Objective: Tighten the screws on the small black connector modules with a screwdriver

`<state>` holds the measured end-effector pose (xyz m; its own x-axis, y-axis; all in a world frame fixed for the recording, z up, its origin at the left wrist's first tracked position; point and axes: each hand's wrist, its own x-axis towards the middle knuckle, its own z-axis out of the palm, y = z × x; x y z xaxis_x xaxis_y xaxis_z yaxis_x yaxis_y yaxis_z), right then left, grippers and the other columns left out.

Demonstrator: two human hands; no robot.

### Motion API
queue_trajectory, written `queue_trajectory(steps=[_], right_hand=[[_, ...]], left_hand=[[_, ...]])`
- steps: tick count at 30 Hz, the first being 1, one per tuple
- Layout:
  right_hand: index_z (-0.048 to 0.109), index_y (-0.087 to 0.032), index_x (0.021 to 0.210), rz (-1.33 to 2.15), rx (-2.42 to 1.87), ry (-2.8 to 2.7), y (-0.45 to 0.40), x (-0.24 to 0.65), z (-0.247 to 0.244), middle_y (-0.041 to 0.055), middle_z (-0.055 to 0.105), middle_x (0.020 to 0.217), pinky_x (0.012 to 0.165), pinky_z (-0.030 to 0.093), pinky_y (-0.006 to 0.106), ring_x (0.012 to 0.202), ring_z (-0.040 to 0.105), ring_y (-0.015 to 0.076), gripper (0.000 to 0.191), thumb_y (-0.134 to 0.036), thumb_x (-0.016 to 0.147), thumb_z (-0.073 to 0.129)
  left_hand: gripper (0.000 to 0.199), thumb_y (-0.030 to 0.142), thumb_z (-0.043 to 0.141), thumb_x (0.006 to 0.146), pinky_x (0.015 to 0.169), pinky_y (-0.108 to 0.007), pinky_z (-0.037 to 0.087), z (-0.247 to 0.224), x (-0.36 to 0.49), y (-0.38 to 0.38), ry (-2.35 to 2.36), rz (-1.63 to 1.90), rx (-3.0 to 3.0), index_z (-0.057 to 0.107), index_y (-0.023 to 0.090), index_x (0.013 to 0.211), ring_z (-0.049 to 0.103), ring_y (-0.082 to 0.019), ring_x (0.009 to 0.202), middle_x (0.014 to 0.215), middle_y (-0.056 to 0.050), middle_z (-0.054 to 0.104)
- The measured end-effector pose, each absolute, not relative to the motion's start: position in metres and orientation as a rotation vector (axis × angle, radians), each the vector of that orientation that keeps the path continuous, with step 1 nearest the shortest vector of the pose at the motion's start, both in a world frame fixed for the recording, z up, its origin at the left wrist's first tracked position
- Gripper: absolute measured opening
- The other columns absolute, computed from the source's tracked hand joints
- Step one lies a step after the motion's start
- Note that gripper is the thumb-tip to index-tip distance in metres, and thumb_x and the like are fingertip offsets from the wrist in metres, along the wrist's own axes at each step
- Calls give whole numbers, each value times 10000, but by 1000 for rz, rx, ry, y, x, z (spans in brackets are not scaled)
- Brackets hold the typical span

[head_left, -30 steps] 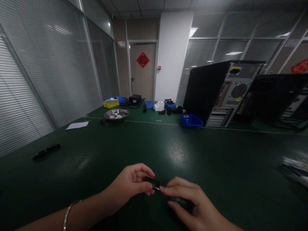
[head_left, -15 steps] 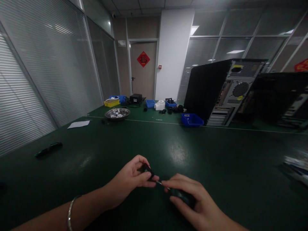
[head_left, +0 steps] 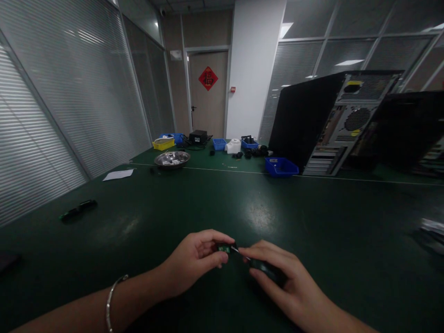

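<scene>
Between the thumb and fingers of my left hand (head_left: 196, 259) is a small black part with a green circuit board (head_left: 224, 249) showing on it. My right hand (head_left: 280, 277) grips the dark handle of a screwdriver (head_left: 265, 269), index finger stretched along its thin metal shaft. The shaft's tip meets the right end of the small part; whether it sits in a screw or a gap cannot be made out. Both hands are held above the green tabletop (head_left: 194, 203). My fingers cover much of the part.
Black computer cases (head_left: 308, 120) stand at the right, beside a blue bin (head_left: 281, 167). Farther back are a metal bowl (head_left: 172, 159), a yellow tray (head_left: 163, 143) and a white plastic piece (head_left: 233, 146). A dark green-tipped object (head_left: 78, 210) and paper (head_left: 118, 175) lie at left.
My left hand has turned the small part, so its green board now shows and its end faces the screwdriver. The screwdriver's tip stays at the part. The camera view has shifted slightly.
</scene>
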<state>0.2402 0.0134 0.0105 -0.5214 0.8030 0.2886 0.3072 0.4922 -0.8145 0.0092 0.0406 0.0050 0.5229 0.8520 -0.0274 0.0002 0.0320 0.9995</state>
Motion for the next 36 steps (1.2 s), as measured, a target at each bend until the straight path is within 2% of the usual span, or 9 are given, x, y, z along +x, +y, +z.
queue_trajectory(steps=[8,11,14,20,30,36], right_hand=[[636,-241,1217,938,-913,-2085,13,238,11,85,657,1030,802,531,323,930,636,200,351,-118,904,537],[632,-243,1222,947,-895,-2074,13,238,11,80,656,1021,799,528,320,923,636,194,362,-103,902,536],[625,-243,1232,967,-863,-2072,12,239,11,79,655,1028,805,523,315,929,634,190,373,-94,901,540],[637,-234,1224,984,-845,-2077,13,239,14,87,656,1015,800,519,319,919,631,191,369,-90,898,542],[630,-243,1229,1016,-820,-2070,14,239,10,75,652,1024,810,506,311,928,624,176,363,-95,907,554],[630,-243,1225,976,-834,-2087,13,240,10,73,646,1019,808,508,309,925,624,175,375,-77,899,545]], left_hand=[[239,193,708,765,654,-254,498,7,10,42,846,844,1445,730,179,1003,598,-145,765,967,-52,640],[251,215,722,761,674,-267,500,7,10,42,854,783,1356,725,165,1007,605,-126,686,846,-32,677],[250,236,728,764,723,-276,494,5,9,44,851,729,1257,725,153,1000,624,-128,689,769,-23,703],[227,223,752,747,768,-282,482,1,8,47,831,712,1140,741,157,964,640,-126,705,774,-30,731],[241,184,787,709,736,-252,471,0,8,47,777,726,1085,745,140,942,643,-119,730,810,-46,743],[214,184,724,785,720,-237,470,2,10,46,785,750,1166,714,139,994,628,-98,713,790,-17,708]])
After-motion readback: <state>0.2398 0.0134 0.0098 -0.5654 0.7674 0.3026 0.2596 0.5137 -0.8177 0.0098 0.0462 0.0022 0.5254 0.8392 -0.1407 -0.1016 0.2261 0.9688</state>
